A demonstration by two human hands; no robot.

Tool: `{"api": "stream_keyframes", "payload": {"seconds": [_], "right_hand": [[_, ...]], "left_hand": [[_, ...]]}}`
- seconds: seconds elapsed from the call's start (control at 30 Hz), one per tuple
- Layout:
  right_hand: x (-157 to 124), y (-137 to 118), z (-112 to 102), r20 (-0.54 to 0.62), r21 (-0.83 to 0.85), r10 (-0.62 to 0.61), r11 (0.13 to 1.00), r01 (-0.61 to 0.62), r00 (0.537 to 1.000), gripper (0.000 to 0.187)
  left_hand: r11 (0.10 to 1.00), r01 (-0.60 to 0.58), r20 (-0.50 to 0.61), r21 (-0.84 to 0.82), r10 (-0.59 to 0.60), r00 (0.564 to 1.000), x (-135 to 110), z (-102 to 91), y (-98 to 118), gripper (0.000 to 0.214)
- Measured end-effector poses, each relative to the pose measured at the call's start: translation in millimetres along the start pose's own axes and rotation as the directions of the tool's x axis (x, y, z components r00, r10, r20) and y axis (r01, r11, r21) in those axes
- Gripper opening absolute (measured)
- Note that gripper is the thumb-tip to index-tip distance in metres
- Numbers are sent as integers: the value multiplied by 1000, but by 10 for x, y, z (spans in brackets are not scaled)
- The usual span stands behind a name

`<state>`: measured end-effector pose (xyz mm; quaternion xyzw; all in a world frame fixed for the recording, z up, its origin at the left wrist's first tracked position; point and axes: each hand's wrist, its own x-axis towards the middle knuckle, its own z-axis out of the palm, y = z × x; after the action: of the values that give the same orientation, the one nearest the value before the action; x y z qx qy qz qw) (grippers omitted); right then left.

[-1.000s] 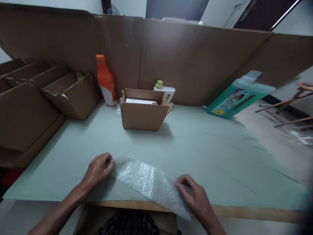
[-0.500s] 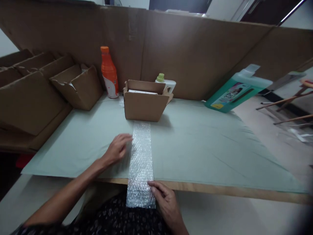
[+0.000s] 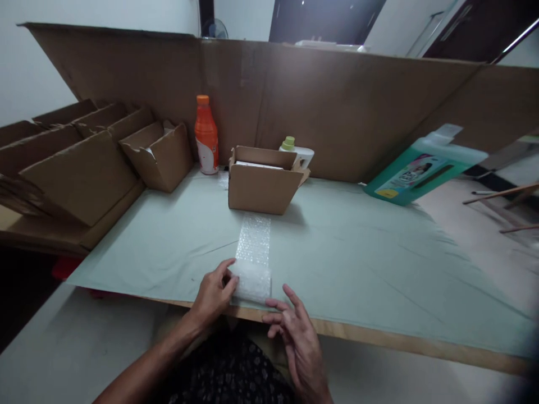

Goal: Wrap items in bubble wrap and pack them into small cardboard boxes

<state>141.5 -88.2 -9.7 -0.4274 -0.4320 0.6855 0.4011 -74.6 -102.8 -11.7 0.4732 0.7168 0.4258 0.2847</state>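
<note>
I'm at a makeshift workstation in a plain indoor room, home or workshop I can't tell: a table under pale green cloth, a tall brown cardboard screen, open-topped brown cardboard bins, a clear bubble-wrap strip.

The person wears a black top scattered with a small, pale print that looks floral, its motifs too fine to make out fully. Dim olive-brown cloth shows in shadow at the lap. The left forearm is bare from the wrist down to the lower edge of the view, lean and tapering. The left hand and right hand are bare too, with slim, long fingers.
</note>
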Motion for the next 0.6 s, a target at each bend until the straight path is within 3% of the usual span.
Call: {"api": "stream_keyframes", "payload": {"seconds": [0.07, 0.17, 0.23, 0.3, 0.37, 0.47, 0.53, 0.6], "right_hand": [[-3, 51, -33, 35, -293, -218, 931, 219, 975, 38], [82, 144, -30, 274, -625, -487, 565, 538, 829, 38], [205, 197, 0, 427, -699, -541, 312, 644, 725, 48], [350, 236, 26, 523, -717, -532, 149, 681, 666, 47], [480, 257, 34, 565, -715, -530, 69, 696, 633, 38], [600, 255, 6, 587, -700, -531, 48, 713, 612, 30], [633, 244, -24, 609, -676, -528, 43, 735, 591, 30], [645, 238, -53, 625, -656, -534, 37, 754, 570, 31]], "left_hand": [[999, 24, 21, 40, -25, 999, 109, -4, -22, 48], [995, 40, 47, 87, -44, 998, 157, 19, -84, 52], [993, 36, 39, 111, -41, 998, 146, 58, -122, 52], [992, 21, 35, 121, -25, 999, 131, 89, -150, 50], [997, -6, 50, 78, 2, 999, 139, 71, -163, 47], [998, -52, 8, -30, 52, 999, 279, -125, -143, 43], [997, -79, -88, -19, 77, 993, 524, -355, -107, 41], [995, -87, -187, 52, 96, 978, 921, -597, -69, 39]]}}
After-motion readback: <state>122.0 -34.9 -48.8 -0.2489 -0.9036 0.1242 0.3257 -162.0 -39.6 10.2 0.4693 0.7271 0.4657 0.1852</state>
